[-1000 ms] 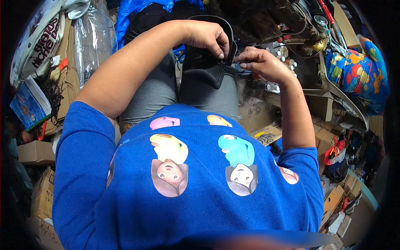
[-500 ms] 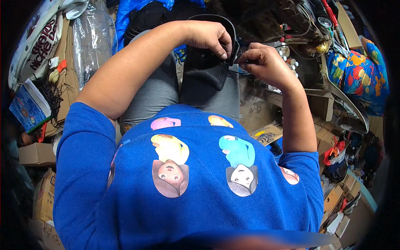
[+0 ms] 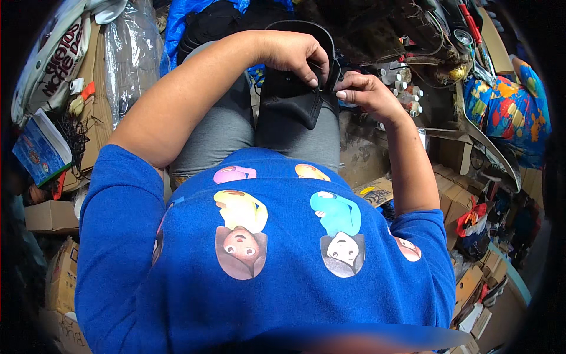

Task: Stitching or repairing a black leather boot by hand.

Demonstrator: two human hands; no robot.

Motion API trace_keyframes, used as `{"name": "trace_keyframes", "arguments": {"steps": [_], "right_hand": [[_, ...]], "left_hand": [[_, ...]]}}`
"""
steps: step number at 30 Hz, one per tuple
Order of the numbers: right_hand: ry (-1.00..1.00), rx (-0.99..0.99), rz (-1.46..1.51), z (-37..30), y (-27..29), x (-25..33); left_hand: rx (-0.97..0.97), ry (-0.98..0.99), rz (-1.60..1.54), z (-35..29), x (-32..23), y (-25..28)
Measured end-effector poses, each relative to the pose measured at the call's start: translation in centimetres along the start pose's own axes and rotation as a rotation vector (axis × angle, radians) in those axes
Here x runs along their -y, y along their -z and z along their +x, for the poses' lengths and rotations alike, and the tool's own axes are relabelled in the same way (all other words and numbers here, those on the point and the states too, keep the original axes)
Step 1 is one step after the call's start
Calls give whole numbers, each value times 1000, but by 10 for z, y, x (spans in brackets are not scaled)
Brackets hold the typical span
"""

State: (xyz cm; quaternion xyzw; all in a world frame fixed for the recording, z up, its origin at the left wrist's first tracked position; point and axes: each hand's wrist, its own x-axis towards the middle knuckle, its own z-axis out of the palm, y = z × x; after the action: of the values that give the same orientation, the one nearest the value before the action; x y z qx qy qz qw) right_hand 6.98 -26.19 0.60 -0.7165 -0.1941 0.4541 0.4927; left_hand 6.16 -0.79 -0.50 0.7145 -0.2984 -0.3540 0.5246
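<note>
A black, leather-like piece (image 3: 298, 109) with a stiff curved rim lies over my thighs; its exact kind I cannot tell. My left hand (image 3: 295, 53) reaches over it from the left, fingers bent down and closed on its right-hand edge. On the other side of that edge is my right hand (image 3: 368, 97), with thumb and forefinger pinched together close to the rim. Whatever sits in that pinch is too small to make out. Part of the black piece is hidden behind my left hand.
Several small clear bottles (image 3: 410, 97) stand beyond my right hand. Cardboard (image 3: 454, 194) and a colourful paint-patterned bundle (image 3: 507, 112) lie at the right. On the left are clear plastic wrapping (image 3: 132, 59), a blue book (image 3: 41, 147) and a cardboard box (image 3: 53, 216).
My right hand has shifted slightly down and in toward the black piece's edge. A dark strand seen by its fingers before no longer shows clearly. My left hand has barely moved.
</note>
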Motion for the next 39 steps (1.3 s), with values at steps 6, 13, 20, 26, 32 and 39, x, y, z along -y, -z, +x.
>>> {"name": "trace_keyframes", "arguments": {"steps": [6,13,20,26,32,39], "right_hand": [[16,-71,7,3,-9,-10],[-3,-3,112,1,-12,-8],[200,-237,-359,6,-47,12],[260,-341,-715,-4,-66,32],[333,-427,-849,-19,-78,31],[208,-392,-786,-25,-81,29]], "left_hand": [[-117,18,39,-13,2,-8],[-163,-49,29,-20,5,-18],[-359,15,13,-31,21,-33],[-888,-78,160,-110,1,-13],[-1331,88,18,-255,-15,29],[-980,53,433,-200,9,-70]]}}
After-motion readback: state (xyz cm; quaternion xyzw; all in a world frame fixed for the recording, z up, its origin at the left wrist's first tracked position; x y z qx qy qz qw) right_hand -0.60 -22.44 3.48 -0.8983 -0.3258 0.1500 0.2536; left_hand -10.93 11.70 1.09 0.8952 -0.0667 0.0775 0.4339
